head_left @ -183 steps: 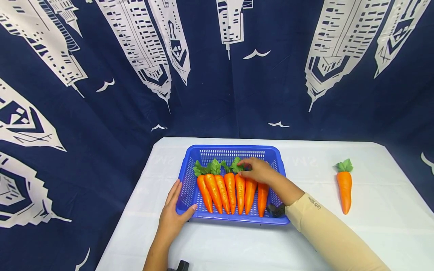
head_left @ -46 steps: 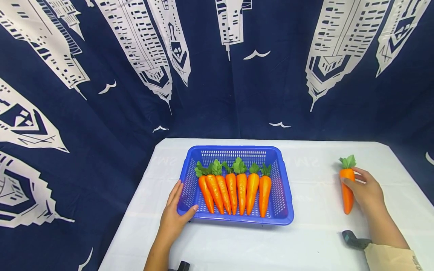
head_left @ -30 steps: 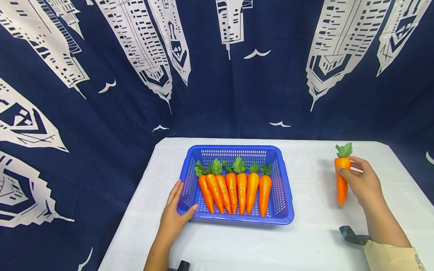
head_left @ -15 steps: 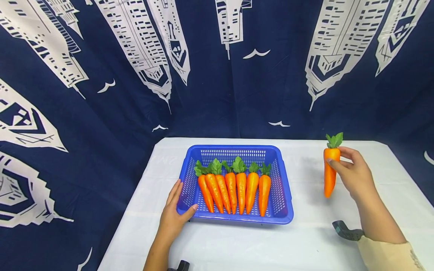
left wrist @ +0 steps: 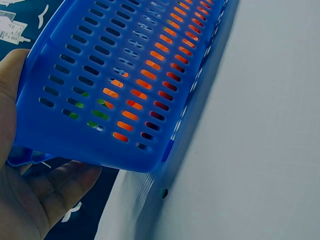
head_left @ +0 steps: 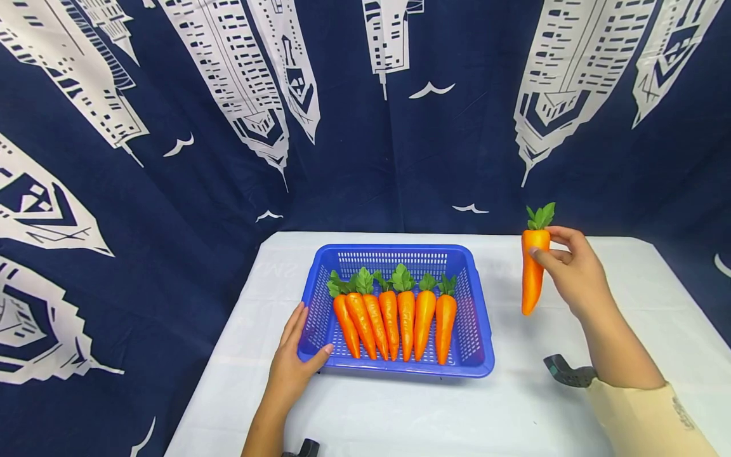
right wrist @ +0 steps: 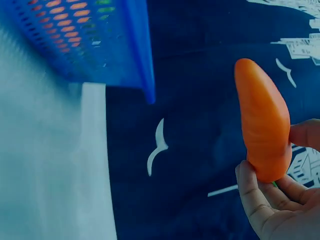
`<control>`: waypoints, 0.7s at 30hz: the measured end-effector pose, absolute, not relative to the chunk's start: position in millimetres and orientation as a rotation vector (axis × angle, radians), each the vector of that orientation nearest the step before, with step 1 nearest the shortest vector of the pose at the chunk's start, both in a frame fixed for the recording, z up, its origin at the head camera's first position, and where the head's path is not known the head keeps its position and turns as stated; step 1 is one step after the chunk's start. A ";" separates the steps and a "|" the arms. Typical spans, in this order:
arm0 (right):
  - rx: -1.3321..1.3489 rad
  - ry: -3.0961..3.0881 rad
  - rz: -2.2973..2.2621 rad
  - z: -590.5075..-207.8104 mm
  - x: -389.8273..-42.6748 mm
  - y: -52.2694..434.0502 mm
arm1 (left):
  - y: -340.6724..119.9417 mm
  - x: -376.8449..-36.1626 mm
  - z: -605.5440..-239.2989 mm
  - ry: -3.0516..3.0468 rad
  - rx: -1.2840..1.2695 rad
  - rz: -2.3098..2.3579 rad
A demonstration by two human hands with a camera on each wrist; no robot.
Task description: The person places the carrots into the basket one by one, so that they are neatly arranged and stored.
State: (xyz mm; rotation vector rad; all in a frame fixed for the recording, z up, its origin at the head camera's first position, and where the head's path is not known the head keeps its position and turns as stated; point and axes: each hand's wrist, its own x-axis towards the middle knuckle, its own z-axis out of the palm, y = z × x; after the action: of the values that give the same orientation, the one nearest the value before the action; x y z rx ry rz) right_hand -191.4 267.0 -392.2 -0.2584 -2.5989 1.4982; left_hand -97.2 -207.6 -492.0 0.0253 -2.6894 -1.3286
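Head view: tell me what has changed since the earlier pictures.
The right hand left the blue basket, reached to the loose carrot lying on the white table at the right, took it in its grip near the leafy top, lifted it off the table and carried it up and leftward toward the basket. The left hand stayed on the basket's near-left corner, and the seven carrots in the basket kept their row.
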 end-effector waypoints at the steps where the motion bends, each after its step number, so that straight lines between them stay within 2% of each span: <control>1: -0.251 -2.587 1.513 -390.5 -192.1 264.7 | -207.6 -97.1 -492.0 -2.690 0.027 -1.330; 21: 0.147 -2.565 1.512 -371.7 -207.6 216.3 | -207.3 -96.5 -492.1 -2.691 0.037 -1.332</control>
State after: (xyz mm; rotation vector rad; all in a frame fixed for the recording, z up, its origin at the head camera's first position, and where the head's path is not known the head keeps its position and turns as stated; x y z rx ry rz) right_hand -207.6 216.3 -371.7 0.1468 -2.5654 1.5115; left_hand -96.5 -207.3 -492.1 0.0374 -2.6910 -1.3320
